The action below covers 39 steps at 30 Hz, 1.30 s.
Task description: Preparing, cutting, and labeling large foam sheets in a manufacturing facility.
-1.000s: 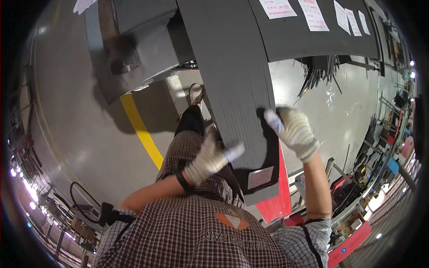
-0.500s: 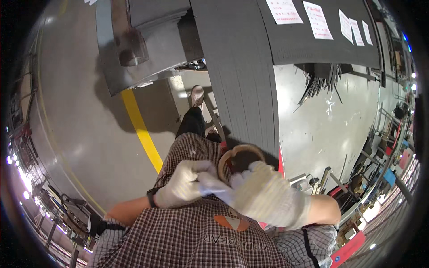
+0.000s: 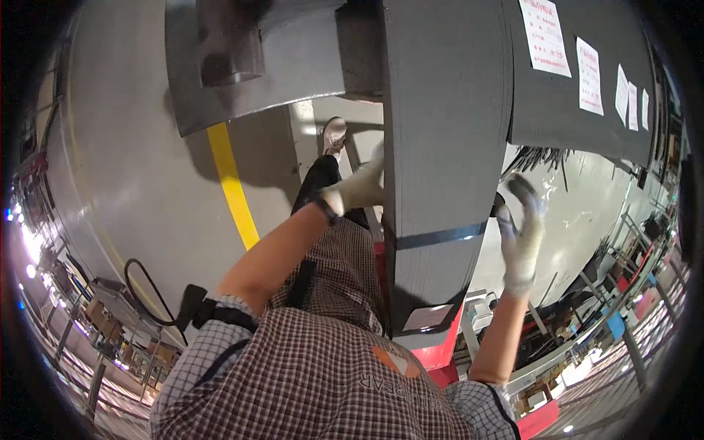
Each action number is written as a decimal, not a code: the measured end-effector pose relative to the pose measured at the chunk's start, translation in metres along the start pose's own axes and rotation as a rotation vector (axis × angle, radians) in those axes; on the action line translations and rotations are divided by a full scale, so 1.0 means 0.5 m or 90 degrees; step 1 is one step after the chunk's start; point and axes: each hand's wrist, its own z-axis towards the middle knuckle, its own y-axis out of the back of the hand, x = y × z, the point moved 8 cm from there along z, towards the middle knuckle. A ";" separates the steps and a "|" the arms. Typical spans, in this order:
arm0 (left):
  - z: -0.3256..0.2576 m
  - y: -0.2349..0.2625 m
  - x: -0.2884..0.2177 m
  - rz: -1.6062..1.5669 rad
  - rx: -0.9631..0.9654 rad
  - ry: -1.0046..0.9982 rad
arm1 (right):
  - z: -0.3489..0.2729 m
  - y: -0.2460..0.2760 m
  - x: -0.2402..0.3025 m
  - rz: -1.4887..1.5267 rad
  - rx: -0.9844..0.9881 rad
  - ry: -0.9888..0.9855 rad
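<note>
A long dark grey slab or stack of sheets runs away from my body. A shiny dark strip of tape lies across its width. On its left edge, my left hand in a pale knit glove reaches in; the fingers are hidden by the slab. Just off the right edge is my right hand, raised in a glove with darkened fingertips. Its thumb and fingers are apart, with nothing visible between them. A paper label sits on the slab's near end.
Another dark sheet-covered surface stands at the far left. Several printed papers lie on the dark surface at the far right, with black strips hanging below. A yellow line marks the floor. Red material shows under the slab's near end.
My hands were together before my apron with a tan tape ring; they have parted to either side of the slab. The ring is out of sight, and a tape strip and label now show.
</note>
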 end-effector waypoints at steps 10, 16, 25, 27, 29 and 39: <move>-0.147 -0.021 0.149 -0.737 0.012 0.002 | -0.085 -0.126 0.242 -0.175 0.081 -0.074; -0.196 0.192 -0.344 -0.523 -0.120 0.201 | -0.099 -0.096 0.234 -0.175 0.021 -0.080; -0.160 0.058 -0.312 -0.771 -0.013 0.213 | -0.072 -0.030 0.344 0.066 0.195 0.360; -0.124 0.056 -0.300 -0.933 -0.113 0.287 | -0.057 0.016 0.285 -0.020 0.281 0.330; -0.111 0.108 -0.321 -0.666 -0.144 0.283 | -0.004 0.101 0.172 -0.020 0.165 0.248; -0.077 0.069 -0.266 -0.933 -0.007 0.142 | -0.024 -0.290 -0.257 0.711 0.124 -0.326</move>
